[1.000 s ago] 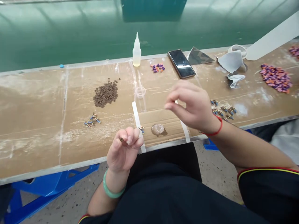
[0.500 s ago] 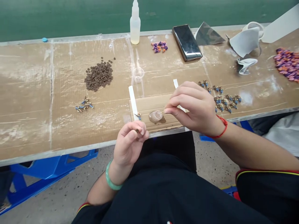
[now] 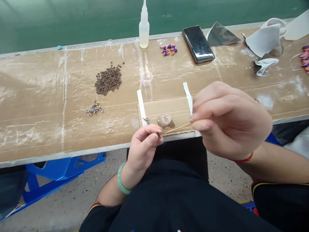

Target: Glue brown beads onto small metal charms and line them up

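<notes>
My left hand (image 3: 146, 143) pinches a small dark brown disc (image 3: 157, 133) between thumb and fingers at the table's front edge. Between the thumb and fingers of my right hand (image 3: 227, 119) is a thin wooden toothpick (image 3: 177, 128); its tip points left, close to the disc. Whether the tip touches it I cannot tell. Just behind the stick, a small clear dish (image 3: 164, 120) of glossy clear liquid rests on a cardboard piece (image 3: 159, 108). Beside my left fingertips, a tiny blue and gold figure (image 3: 146, 120) lies at a white tape strip (image 3: 142, 104).
Left on the table are a pile of brown discs (image 3: 108, 81) and several small blue figures (image 3: 94, 109). Farther back stand a dropper bottle (image 3: 144, 30), a clear cup (image 3: 146, 77), purple-orange pieces (image 3: 168, 49) and a phone (image 3: 198, 44). Crumpled sheets (image 3: 264, 40) lie at right.
My right hand has lifted the toothpick out of the dish and come nearer, its tip now by the left fingers. The left hand still pinches the disc. The view has shifted slightly.
</notes>
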Motion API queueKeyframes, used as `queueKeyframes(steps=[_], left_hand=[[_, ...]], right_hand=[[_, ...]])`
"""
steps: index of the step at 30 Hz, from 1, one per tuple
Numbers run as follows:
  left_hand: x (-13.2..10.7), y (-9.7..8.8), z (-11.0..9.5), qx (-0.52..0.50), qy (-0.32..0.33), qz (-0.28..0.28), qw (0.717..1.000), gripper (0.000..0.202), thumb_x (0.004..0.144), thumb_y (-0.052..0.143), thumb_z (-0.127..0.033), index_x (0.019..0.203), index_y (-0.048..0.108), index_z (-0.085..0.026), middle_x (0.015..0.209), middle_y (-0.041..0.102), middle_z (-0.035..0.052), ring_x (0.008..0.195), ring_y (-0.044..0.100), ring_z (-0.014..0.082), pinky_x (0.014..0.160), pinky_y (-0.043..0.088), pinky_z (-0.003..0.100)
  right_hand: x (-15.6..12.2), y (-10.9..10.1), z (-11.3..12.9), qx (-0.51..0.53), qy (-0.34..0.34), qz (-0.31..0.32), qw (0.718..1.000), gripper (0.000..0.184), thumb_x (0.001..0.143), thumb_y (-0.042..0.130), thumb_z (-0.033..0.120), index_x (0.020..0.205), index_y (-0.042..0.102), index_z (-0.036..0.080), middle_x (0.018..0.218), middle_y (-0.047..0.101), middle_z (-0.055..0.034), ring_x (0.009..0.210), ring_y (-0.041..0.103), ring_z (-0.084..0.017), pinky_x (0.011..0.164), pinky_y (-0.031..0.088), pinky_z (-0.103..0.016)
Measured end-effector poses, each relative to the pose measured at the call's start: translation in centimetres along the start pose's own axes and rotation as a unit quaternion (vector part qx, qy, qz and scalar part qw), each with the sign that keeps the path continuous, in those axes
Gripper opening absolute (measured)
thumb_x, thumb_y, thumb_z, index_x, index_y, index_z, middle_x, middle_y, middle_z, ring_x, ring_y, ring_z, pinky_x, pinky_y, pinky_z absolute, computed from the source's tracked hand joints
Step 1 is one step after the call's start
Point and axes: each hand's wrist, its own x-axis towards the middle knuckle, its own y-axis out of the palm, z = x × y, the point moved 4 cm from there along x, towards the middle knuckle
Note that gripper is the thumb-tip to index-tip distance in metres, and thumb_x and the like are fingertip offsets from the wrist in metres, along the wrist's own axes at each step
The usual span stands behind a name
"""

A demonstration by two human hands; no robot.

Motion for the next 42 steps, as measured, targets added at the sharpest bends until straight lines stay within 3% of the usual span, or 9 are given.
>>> queueKeyframes(steps=[6, 13, 21, 28, 35, 39, 42], left_hand=[[-0.3, 0.3, -0.2, -0.003, -0.015, -0.006, 1.000, 0.024, 0.071, 0.089, -0.040, 0.073, 0.075, -0.021, 0.068, 0.053, -0.0039, 0.057, 0.044, 0.0061, 0.056, 0.039, 0.023], [-0.5, 0.6, -0.1, -0.011, -0.029, -0.015, 0.999, 0.028, 0.068, 0.090, -0.041, 0.072, 0.072, -0.020, 0.070, 0.057, -0.0029, 0.057, 0.043, 0.0063, 0.056, 0.040, 0.024], [-0.4, 0.9, 0.1, -0.024, -0.049, -0.013, 0.998, 0.025, 0.069, 0.090, -0.040, 0.074, 0.075, -0.021, 0.073, 0.061, -0.0015, 0.058, 0.045, 0.0066, 0.057, 0.040, 0.024], [-0.6, 1.1, 0.4, -0.041, -0.094, -0.016, 0.995, 0.030, 0.068, 0.090, -0.043, 0.070, 0.073, -0.019, 0.068, 0.058, -0.0005, 0.059, 0.039, 0.0080, 0.055, 0.036, 0.023], [-0.5, 1.6, 0.4, -0.084, -0.111, -0.003, 0.990, 0.020, 0.071, 0.088, -0.035, 0.070, 0.075, -0.019, 0.067, 0.053, -0.0010, 0.059, 0.035, 0.0067, 0.053, 0.034, 0.018], [-0.3, 1.7, -0.1, -0.085, -0.101, 0.011, 0.991, 0.018, 0.070, 0.089, -0.033, 0.070, 0.077, -0.020, 0.066, 0.048, -0.0020, 0.060, 0.032, 0.0066, 0.051, 0.032, 0.016], [-0.2, 1.2, -0.1, -0.084, -0.097, 0.012, 0.992, 0.017, 0.071, 0.088, -0.032, 0.071, 0.077, -0.019, 0.066, 0.046, -0.0020, 0.060, 0.032, 0.0069, 0.051, 0.032, 0.016]], right_hand=[[0.3, 0.4, 0.4, -0.008, -0.069, 0.027, 0.997, 0.018, 0.101, 0.062, 0.022, 0.084, 0.059, 0.017, 0.073, 0.059, -0.0004, 0.070, 0.057, -0.013, 0.065, 0.048, -0.031], [0.1, 0.3, 0.4, -0.013, -0.084, 0.027, 0.996, 0.013, 0.097, 0.068, 0.020, 0.088, 0.059, 0.018, 0.077, 0.060, -0.0010, 0.070, 0.058, -0.013, 0.067, 0.050, -0.031], [0.0, 0.3, 1.3, -0.080, -0.125, 0.029, 0.988, 0.022, 0.105, 0.055, 0.027, 0.086, 0.060, 0.020, 0.071, 0.061, -0.0005, 0.067, 0.058, -0.013, 0.065, 0.051, -0.032], [-0.2, -0.4, 1.2, -0.091, -0.114, 0.036, 0.989, 0.023, 0.106, 0.054, 0.029, 0.085, 0.059, 0.021, 0.072, 0.061, -0.0005, 0.069, 0.061, -0.014, 0.065, 0.051, -0.033], [0.1, -1.1, 0.9, -0.090, -0.091, 0.009, 0.992, 0.023, 0.105, 0.056, 0.030, 0.082, 0.059, 0.023, 0.071, 0.061, -0.0001, 0.065, 0.059, -0.015, 0.064, 0.050, -0.034], [-0.5, -0.9, -1.1, -0.117, -0.061, -0.027, 0.991, 0.022, 0.101, 0.062, 0.026, 0.081, 0.058, 0.021, 0.072, 0.061, -0.0001, 0.068, 0.056, -0.015, 0.067, 0.046, -0.034], [-1.5, -0.5, -3.3, -0.135, -0.036, -0.010, 0.990, 0.024, 0.100, 0.063, 0.028, 0.079, 0.057, 0.020, 0.072, 0.060, -0.0003, 0.068, 0.054, -0.016, 0.067, 0.044, -0.034]])
